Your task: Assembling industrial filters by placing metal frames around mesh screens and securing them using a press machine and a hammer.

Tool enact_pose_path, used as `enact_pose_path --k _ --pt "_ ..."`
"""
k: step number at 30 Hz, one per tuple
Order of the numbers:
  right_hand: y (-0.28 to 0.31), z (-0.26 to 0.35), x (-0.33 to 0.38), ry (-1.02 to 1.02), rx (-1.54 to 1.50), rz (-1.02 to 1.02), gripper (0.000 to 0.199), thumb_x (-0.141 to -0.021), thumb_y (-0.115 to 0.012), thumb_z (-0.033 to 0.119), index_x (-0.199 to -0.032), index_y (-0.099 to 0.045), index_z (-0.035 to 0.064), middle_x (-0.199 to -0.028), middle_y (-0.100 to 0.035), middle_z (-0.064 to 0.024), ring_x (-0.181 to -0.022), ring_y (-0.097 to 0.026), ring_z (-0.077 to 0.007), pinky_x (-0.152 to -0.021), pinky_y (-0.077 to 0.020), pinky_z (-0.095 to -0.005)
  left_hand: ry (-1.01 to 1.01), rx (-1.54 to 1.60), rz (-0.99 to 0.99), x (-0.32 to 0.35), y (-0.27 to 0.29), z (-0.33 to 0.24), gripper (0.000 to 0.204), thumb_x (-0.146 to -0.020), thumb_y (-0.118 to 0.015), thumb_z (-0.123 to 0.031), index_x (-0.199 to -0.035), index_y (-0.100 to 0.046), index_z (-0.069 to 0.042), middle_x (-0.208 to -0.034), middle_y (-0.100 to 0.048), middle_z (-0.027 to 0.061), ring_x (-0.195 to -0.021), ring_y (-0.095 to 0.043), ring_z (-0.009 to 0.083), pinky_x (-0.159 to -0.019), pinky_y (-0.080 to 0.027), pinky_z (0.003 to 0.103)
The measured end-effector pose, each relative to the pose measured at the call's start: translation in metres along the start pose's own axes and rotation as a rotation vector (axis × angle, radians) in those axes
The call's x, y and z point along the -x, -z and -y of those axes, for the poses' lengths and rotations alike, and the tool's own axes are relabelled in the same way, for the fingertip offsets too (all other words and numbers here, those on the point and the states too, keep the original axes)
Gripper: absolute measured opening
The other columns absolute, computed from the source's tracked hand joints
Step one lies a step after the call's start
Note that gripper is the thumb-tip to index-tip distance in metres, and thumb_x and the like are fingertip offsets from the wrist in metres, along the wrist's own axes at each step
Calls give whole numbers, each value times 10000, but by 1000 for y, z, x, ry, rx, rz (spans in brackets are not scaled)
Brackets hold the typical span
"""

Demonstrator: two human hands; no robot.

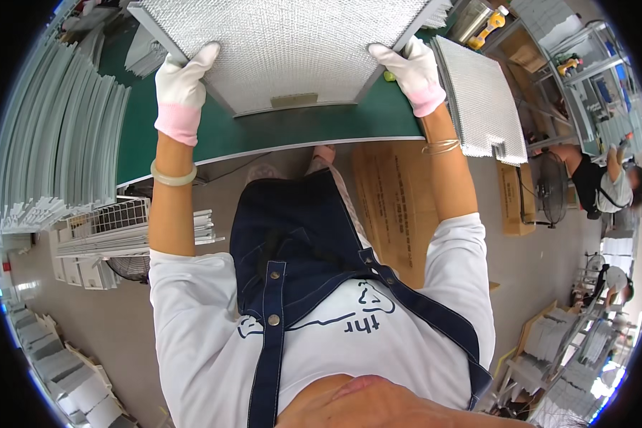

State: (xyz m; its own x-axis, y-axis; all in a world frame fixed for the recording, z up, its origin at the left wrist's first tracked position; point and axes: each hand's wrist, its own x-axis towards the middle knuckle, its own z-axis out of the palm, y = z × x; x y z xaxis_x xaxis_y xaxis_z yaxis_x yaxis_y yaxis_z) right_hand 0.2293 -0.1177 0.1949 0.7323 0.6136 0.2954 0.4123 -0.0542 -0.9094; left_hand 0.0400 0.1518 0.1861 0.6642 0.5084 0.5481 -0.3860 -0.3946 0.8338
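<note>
Holding mesh panel [292,53] over green table [264,130] | with left hand [182,85] and right hand [410,75], pinching side edges between thumbs and partly hidden fingers | could slip if pinched unevenly, or bump mesh stack [478,93] at right if swung wide

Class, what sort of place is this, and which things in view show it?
Probably a factory workshop: a framed silvery mesh panel held over a green workbench, with many similar pale strips stacked at the left.
</note>
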Motion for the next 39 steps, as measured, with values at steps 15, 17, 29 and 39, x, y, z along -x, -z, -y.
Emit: enact_pose_path --k 15,17,29,39 --pt "0 -6 -11 373 317 -13 429 -885 -521 326 -1216 -460 60 -1122 -570 -139 -1082 -531 -268 -932 -397 -311 225 0 -146 -7 -15 -4 322 -826 -625 -75 -1118 -559 45 -1029 -615 58 -891 -553 115 -824 -435 255" --pt "7 20 -15 286 249 8 379 -879 -528 337 -1112 -492 40 -1008 -576 -137 -941 -549 -256 -862 -416 -319 234 39 -123 -7 -4 8 321 -833 -620 -64 -1125 -550 50 -1037 -610 58 -897 -556 120 -839 -429 250" --pt "-3 82 -15 359 212 -329 273 -845 -595 279 -827 -486 29 -694 -570 -140 -630 -568 -279 -630 -460 -347 209 69 -52 -13 3 4 282 -831 -624 -53 -1085 -558 48 -1009 -621 56 -878 -559 119 -814 -431 248" --pt "29 84 52 53 -95 -128 138 -888 -573 183 -840 -526 63 -714 -416 60 -635 -333 -32 -550 -307 -200 197 502 141 19 -10 -89 166 -848 -597 -85 -976 -586 21 -918 -612 34 -829 -558 105 -778 -442 232"
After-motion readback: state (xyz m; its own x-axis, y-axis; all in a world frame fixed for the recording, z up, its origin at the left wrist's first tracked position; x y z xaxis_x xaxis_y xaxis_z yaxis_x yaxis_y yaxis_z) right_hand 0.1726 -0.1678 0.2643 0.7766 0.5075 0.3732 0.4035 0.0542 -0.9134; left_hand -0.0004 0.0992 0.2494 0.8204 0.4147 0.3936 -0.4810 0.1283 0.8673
